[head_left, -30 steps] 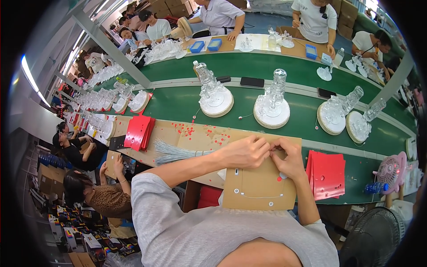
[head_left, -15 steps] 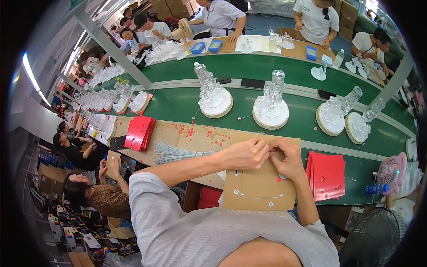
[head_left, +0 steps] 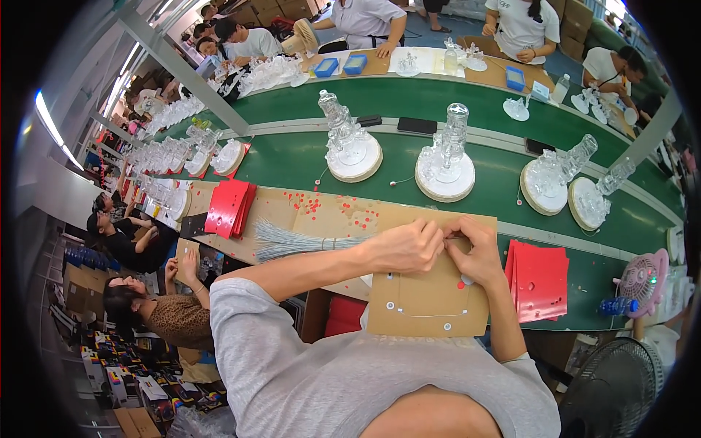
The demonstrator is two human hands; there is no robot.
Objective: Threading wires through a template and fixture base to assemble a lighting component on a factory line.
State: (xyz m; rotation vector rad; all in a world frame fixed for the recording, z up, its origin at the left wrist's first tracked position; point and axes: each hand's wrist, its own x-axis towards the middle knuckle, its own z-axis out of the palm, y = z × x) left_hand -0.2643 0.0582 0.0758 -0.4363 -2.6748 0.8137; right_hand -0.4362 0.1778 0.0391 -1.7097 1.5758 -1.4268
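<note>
A brown cardboard sheet [head_left: 431, 292] stands propped against my body. It carries a thin wire [head_left: 431, 315], several small white round pieces and a red dot [head_left: 461, 286]. My left hand [head_left: 410, 246] is closed in a pinch over the sheet's upper part. Just beside it, my right hand [head_left: 473, 252] pinches with thumb and forefinger, its wrist over the sheet's right side. The fingertips of both hands nearly meet; whatever lies between them is too small to make out. A tied bundle of grey wires [head_left: 292, 242] lies left of the sheet, partly behind my left forearm.
Clear figurine-like pieces on white round bases [head_left: 445, 179] stand along the green conveyor [head_left: 394, 160]. Red sheets lie in stacks at left [head_left: 231, 208] and right [head_left: 539, 281]. Red dots scatter over the cardboard mat [head_left: 336, 215]. A pink fan [head_left: 642, 281] stands far right. Co-workers sit around.
My fingers have shifted only slightly, still pinching close together above the sheet. The whole view has tilted a little, and a co-worker across the conveyor has lowered a hand.
</note>
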